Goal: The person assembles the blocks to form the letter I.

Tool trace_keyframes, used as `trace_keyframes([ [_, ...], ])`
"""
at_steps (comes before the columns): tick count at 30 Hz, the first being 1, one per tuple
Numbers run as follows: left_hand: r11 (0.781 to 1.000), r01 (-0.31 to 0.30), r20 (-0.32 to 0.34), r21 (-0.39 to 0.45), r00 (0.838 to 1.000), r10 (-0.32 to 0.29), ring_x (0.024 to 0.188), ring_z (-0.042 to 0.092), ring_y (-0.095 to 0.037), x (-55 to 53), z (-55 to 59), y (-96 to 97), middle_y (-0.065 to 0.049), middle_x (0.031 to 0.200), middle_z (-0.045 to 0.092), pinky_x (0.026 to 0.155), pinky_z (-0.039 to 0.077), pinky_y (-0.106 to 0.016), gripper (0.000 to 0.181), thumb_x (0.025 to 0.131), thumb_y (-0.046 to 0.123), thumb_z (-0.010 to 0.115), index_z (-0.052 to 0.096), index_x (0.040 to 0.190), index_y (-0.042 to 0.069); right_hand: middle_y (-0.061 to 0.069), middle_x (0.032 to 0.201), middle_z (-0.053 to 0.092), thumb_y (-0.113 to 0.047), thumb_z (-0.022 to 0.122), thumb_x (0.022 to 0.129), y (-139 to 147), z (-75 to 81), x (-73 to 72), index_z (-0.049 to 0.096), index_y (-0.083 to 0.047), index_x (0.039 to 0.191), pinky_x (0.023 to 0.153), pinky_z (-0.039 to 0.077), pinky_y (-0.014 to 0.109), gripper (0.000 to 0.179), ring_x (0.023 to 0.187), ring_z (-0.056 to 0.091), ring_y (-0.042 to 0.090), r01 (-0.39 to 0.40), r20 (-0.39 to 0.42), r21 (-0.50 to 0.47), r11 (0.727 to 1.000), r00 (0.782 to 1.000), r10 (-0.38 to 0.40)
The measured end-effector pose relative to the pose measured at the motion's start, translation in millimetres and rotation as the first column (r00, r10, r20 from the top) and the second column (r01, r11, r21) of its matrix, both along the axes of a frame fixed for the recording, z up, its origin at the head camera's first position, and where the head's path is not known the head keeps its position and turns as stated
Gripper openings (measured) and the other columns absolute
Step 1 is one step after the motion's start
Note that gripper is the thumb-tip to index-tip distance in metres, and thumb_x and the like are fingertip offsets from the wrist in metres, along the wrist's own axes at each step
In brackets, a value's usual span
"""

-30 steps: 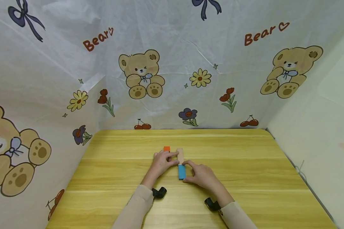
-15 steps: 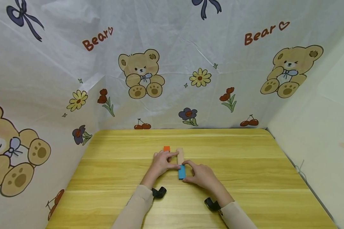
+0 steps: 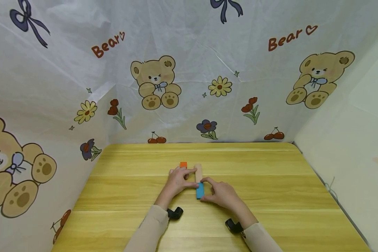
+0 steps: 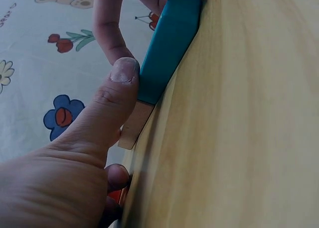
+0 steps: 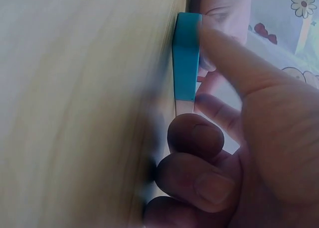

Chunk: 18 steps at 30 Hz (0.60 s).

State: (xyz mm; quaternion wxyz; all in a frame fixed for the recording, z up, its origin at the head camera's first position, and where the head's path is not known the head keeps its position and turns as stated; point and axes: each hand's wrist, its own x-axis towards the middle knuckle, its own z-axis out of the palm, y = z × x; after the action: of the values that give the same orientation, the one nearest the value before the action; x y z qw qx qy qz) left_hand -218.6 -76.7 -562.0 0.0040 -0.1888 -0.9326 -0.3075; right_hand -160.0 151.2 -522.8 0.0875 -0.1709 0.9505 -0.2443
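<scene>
In the head view, a blue block lies end to end with a plain wooden block on the table. My left hand is at their left side, its extended index finger touching the wooden block and its thumb pressing the blue block near the seam. From the right, my right hand holds the blue block by its two ends between thumb and index finger. The left wrist view shows the left thumb against the blue block's side. An orange block stands behind the left hand, partly hidden.
The wood-grain table spreads to both sides of the hands. A white cloth printed with bears hangs along its back and left. Black wrist cameras sit on both wrists, close to the tabletop.
My left thumb has slid toward me, from the wooden block's near end onto the blue block. The right hand and the blocks stay almost in place.
</scene>
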Motion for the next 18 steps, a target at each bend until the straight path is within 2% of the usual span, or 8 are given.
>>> trace_keyframes([
  [6, 1.0, 0.003, -0.008, -0.002, 1.0, -0.003, 0.075, 0.036, -0.013, 2.5, 0.5, -0.2, 0.007, 0.075, 0.046, 0.079, 0.022, -0.038, 0.077, 0.075, 0.061, 0.088, 0.068, 0.144, 0.034, -0.006, 0.062, 0.048, -0.054, 0.074, 0.096, -1, 0.9, -2.5, 0.059, -0.027, 0.151, 0.053, 0.027, 0.027, 0.063, 0.055, 0.038, 0.011, 0.028, 0.017, -0.036, 0.999, 0.999, -0.027],
  [18, 1.0, 0.008, -0.013, -0.003, 1.0, -0.008, 0.076, 0.036, -0.013, 5.9, 2.0, -0.2, 0.008, 0.076, 0.048, 0.08, 0.022, -0.038, 0.075, 0.075, 0.06, 0.089, 0.069, 0.143, 0.035, -0.004, 0.06, 0.044, -0.056, 0.07, 0.098, -2, -0.9, -13.5, 0.049, -0.032, 0.16, 0.059, 0.035, 0.033, 0.07, 0.059, 0.041, 0.015, 0.049, 0.063, 0.009, 0.999, 0.997, -0.05],
])
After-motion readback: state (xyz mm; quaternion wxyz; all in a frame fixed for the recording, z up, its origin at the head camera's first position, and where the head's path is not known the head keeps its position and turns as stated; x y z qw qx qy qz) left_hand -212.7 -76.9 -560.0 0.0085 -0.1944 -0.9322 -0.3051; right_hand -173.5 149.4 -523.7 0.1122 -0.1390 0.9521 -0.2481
